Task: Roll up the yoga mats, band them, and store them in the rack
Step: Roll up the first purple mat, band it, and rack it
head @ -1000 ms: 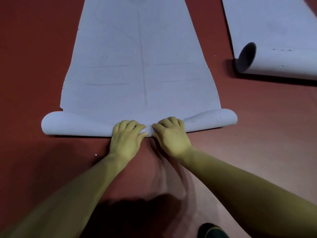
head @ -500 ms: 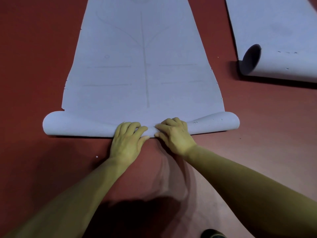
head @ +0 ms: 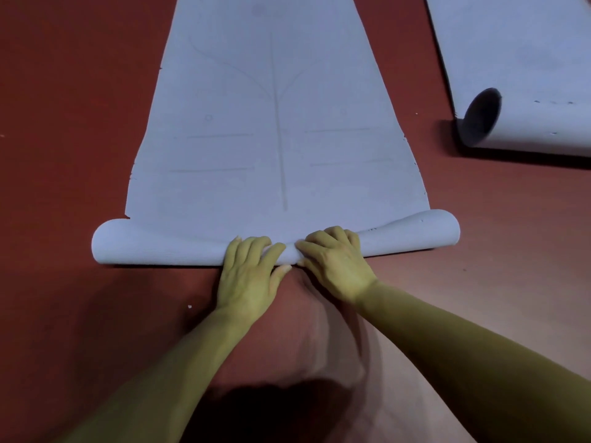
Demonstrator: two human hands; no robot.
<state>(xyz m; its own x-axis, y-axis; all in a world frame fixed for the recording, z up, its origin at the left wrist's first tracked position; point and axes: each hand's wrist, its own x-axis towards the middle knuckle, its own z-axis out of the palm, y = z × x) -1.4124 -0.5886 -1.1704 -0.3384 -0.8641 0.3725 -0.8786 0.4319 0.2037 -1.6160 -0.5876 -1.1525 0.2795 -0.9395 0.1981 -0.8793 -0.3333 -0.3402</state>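
Observation:
A pale blue yoga mat [head: 275, 123] lies flat on the red floor and stretches away from me. Faint guide lines mark its surface. Its near end is curled into a low roll [head: 153, 244] that spans the mat's width. My left hand [head: 249, 273] and my right hand [head: 335, 263] sit side by side at the middle of that roll. The fingers of both curl over its top and grip it, thumbs close together. The roll is pinched flatter between my hands and bulges at both ends.
A second pale blue mat [head: 511, 59] lies at the upper right, its near end loosely curled into an open tube [head: 479, 119]. Red floor [head: 64, 155] surrounds both mats. A small white speck [head: 189, 306] lies near my left wrist.
The roll and both hands have shifted slightly away from me along the mat. The grip of both hands looks the same.

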